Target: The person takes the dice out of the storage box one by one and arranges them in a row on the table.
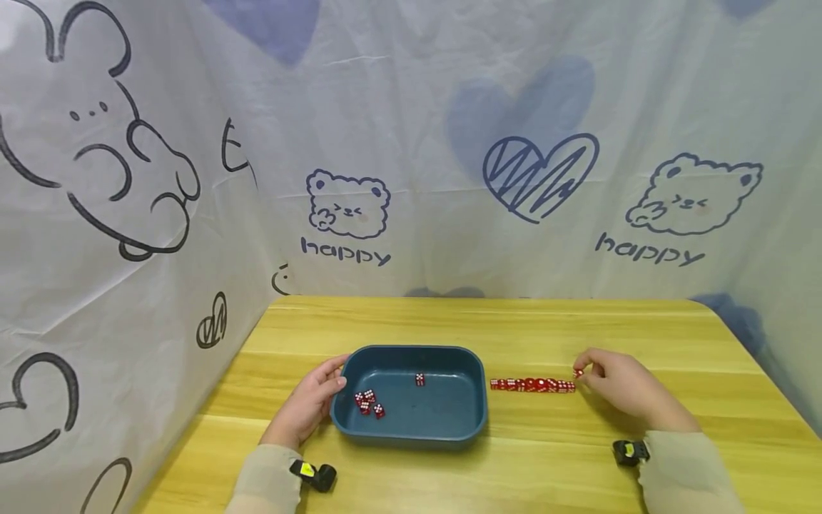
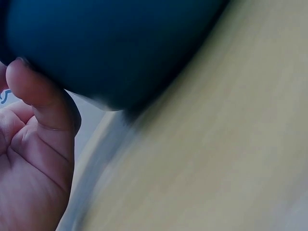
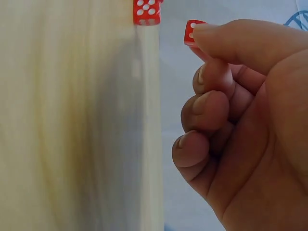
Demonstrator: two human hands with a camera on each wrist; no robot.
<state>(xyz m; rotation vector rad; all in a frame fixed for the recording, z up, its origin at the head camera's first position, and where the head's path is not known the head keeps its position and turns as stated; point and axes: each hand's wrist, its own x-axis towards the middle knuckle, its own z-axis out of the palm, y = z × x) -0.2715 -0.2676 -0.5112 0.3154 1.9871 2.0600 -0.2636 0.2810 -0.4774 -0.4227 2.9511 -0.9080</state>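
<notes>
In the head view my left hand (image 1: 311,400) grips the left end of a dark teal plastic tray (image 1: 424,441), thumb at its rim. Several red dice with white dots lie inside: a cluster (image 1: 366,402) at the left and a lone die (image 1: 420,380) toward the back. To the tray's right, a straight row of red dice (image 1: 529,385) runs along the table. At the row's right end my right hand (image 1: 626,385) pinches a red die (image 3: 189,33) between thumb and index finger, just above the table. The right wrist view shows the row's end die (image 3: 146,12) apart from it.
Everything stands on a yellow wood-grain table (image 1: 546,464). White cloth walls (image 1: 424,143) with drawn hearts and bears rise behind and at the sides. Each wrist wears a small black camera (image 1: 315,475).
</notes>
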